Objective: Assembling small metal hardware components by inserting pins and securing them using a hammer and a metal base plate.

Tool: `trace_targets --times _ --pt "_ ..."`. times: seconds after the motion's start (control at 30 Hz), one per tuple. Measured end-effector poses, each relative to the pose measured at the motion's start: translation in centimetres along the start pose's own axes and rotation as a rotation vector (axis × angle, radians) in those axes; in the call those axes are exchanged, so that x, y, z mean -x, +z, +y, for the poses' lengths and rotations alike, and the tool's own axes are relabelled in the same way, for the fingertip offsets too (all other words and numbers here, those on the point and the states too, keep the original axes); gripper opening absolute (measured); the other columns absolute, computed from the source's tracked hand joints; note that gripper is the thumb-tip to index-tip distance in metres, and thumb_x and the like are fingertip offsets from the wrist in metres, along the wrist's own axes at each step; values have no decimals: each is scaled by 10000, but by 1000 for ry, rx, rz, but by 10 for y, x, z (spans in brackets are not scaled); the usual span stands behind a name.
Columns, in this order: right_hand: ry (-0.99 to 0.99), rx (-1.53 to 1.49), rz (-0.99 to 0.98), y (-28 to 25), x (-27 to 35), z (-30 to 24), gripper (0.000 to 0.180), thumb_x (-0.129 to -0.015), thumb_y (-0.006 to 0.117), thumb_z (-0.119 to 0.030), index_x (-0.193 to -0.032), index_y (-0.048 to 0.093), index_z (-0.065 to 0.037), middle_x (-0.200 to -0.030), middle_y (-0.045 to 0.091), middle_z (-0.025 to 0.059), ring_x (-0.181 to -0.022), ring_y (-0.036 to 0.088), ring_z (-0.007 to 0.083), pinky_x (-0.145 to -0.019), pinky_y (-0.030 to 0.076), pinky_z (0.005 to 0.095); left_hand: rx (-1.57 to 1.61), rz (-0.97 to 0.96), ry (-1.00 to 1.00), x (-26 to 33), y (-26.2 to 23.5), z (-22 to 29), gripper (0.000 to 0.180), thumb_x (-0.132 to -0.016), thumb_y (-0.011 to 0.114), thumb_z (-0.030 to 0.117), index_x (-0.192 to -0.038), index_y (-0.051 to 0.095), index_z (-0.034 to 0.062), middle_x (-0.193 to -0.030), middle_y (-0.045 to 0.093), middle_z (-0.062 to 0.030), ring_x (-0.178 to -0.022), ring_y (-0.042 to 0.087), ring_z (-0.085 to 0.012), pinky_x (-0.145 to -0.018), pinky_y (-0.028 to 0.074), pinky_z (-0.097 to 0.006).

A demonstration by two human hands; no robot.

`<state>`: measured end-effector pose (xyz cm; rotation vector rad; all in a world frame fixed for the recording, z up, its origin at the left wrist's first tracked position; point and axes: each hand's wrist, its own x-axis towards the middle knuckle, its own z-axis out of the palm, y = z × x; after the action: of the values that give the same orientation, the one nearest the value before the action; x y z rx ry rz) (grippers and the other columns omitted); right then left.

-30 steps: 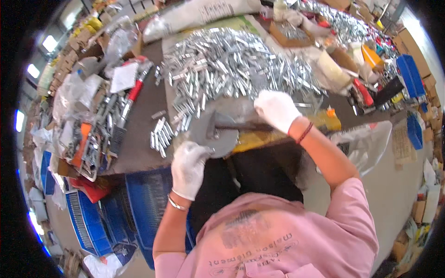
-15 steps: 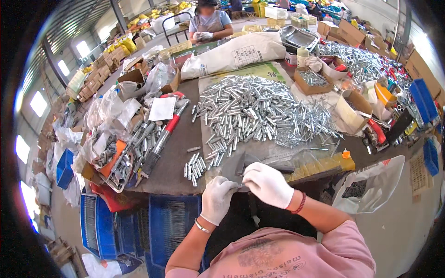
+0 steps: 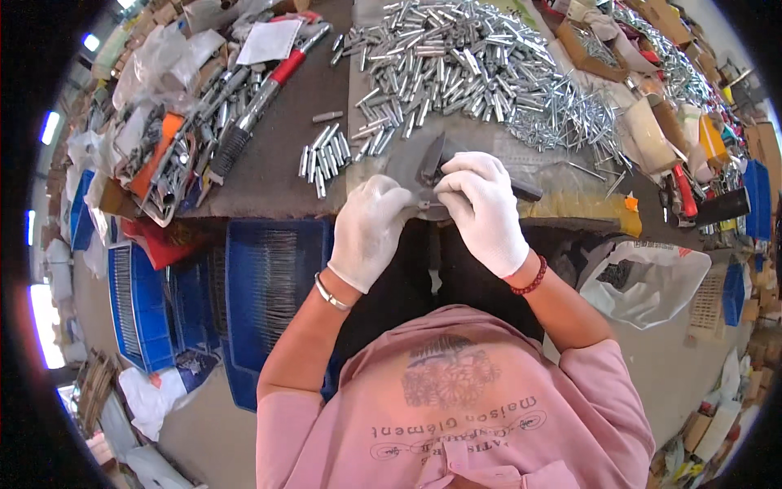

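My left hand point(image 3: 371, 232), in a white glove, is closed in a pinch at the table's front edge. Facing it, my right hand point(image 3: 489, 212), gloved too, is closed with its fingertips close to the left ones. Something small and greyish shows between the fingertips, too small to name. Just beyond my hands lies a dark block-like bar point(image 3: 525, 190), partly covered by my right hand. A small group of silvery metal sleeves point(image 3: 327, 151) lies to the far left of my hands. Behind is a large heap of such sleeves point(image 3: 440, 61), with thin screws or nails point(image 3: 562, 114) at its right.
Tools and metal parts with a red-handled bar point(image 3: 287, 67) crowd the table's left. Blue bins point(image 3: 244, 342) of thin rods stand below. A white sack point(image 3: 652, 285) with dark pieces sits at lower right. Red-handled pliers point(image 3: 683, 191) lie on the right.
The view has tilted down, so the table appears higher and more of my shirt shows. My hands stay close together at the table edge; the right fingers have shifted their grip.
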<state>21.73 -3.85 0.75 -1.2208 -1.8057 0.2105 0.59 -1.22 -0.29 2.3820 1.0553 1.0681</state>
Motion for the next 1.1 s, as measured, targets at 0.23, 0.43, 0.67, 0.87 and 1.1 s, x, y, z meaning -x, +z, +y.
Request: trace_targets --times 0.23,0.43,0.67,0.87,1.1 --pt "-38 -15 -38 14 14 -7 99 -802 787 -26 -873 728 -63 -1024 707 72 -1102 665 314 -1010 493 449 37 4 -53 17 5 0 183 -802 778 16 -946 708 105 -952 654 -98 -905 670 -349 -769 544 -434" --pt "-55 9 -39 15 4 -4 70 -818 773 -42 -860 726 -71 -1005 704 65 -1093 666 311 -992 490 444 27 20 -24 4 0 2 168 -792 802 0 -933 728 56 -904 669 -131 -862 665 -347 -754 536 -420" --pt "-106 66 -36 19 4 -9 115 -798 736 -41 -885 689 -99 -1026 651 82 -1105 623 352 -1010 472 499 -29 41 22 7 -3 -2 136 -822 721 23 -935 688 90 -943 644 -130 -927 670 -374 -789 550 -454" --pt "-75 30 -62 14 15 -13 107 -825 748 -55 -903 692 -102 -1035 639 65 -1111 606 330 -1016 458 479 -34 31 19 11 -4 10 136 -825 741 25 -940 722 95 -949 672 -118 -889 687 -371 -754 557 -454" --pt "-77 106 -48 14 14 -13 102 -824 756 -77 -905 705 -110 -1059 658 71 -1129 619 323 -1050 459 486 -33 19 -11 6 -5 11 117 -831 782 61 -932 734 95 -945 673 -111 -905 682 -362 -771 556 -451"
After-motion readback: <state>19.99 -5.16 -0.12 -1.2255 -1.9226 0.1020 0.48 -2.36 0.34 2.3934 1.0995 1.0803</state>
